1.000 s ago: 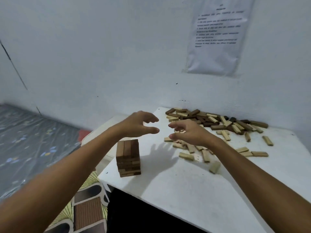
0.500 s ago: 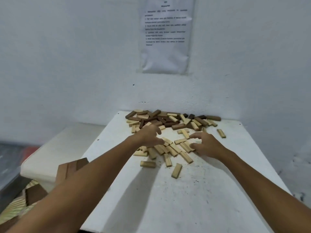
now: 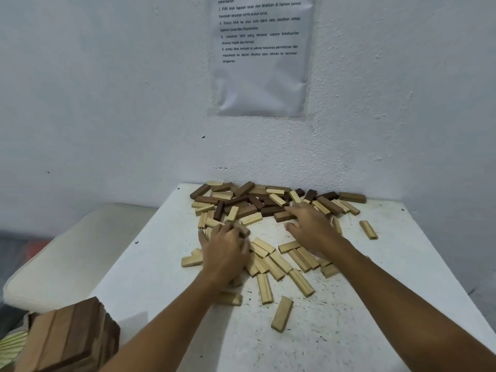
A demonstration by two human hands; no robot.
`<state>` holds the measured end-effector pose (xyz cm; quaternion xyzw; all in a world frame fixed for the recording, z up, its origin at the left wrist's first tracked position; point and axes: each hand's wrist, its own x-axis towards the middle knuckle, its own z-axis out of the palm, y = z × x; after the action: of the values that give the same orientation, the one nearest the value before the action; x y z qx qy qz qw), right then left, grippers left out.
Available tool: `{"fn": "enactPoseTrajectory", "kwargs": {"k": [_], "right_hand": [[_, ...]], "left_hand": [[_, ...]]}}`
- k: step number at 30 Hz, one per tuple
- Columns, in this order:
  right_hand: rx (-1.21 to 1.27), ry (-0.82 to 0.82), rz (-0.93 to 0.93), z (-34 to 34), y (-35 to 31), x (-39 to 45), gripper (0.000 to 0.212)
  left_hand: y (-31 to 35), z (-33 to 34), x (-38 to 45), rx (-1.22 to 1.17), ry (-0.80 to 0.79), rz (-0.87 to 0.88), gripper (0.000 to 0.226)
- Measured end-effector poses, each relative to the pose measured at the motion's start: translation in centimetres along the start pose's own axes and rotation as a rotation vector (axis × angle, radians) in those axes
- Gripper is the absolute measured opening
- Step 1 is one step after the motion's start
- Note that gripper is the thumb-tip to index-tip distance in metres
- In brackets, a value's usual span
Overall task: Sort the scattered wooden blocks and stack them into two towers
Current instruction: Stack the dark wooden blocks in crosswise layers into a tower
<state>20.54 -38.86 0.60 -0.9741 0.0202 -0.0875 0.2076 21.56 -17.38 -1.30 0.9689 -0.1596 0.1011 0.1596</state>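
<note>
Head view shows our started dark tower (image 3: 69, 342) now at the lower-left edge; we have turned to the scattered blocks (image 3: 271, 202). Our left hand (image 3: 224, 249) curls onto blocks, grip unclear; our right hand (image 3: 311, 229) spreads flat over light ones on the tabletop (image 3: 362, 331), ready for gathering.

Printed sheet (image 3: 261, 57) on the wall (image 3: 107, 89), numbered lines in Malay.
Partly legible: "3 Susun blok ke atas satu demi satu", "4 Laraskan blok yang tersasar", "5 Ambil blok berbaki di sekitar kawasan penindanan dan masukkan ke dalam struktur", ending "simpanan"; smaller words are too blurred.
</note>
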Motion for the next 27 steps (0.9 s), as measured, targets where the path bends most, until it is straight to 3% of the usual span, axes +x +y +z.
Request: {"fn": "enactPoseTrajectory", "kwargs": {"k": [5, 8, 11, 14, 20, 27], "right_hand": [[-0.275, -0.084, -0.026, 1.9, -1.0, 2.1, 0.049], [-0.345, -0.002, -0.055, 2.3, -1.2, 2.0, 0.033], [-0.403, 0.028, -0.073, 2.1, -1.0, 1.8, 0.03], [-0.358, 0.054, -0.125, 2.2, -0.7, 1.6, 0.03], [-0.001, 0.068, -0.117, 1.5, -0.8, 2.5, 0.025], [-0.139, 0.024, -0.152, 1.6, -1.5, 3.9, 0.03]], "left_hand": [[-0.8, 0.3, 0.2, -0.11, 0.034, 0.042, 0.023], [-0.6, 0.0, 0.5, -0.169, 0.02, 0.021, 0.018], [-0.3, -0.3, 0.7, -0.211, 0.012, 0.016, 0.018], [-0.4, -0.6, 0.8, -0.244, 0.023, 0.006, 0.019], [-0.4, -0.5, 0.6, -0.228, 0.025, -0.037, 0.029], [-0.7, -0.2, 0.6, -0.28, 0.07, -0.065, 0.033]]}}
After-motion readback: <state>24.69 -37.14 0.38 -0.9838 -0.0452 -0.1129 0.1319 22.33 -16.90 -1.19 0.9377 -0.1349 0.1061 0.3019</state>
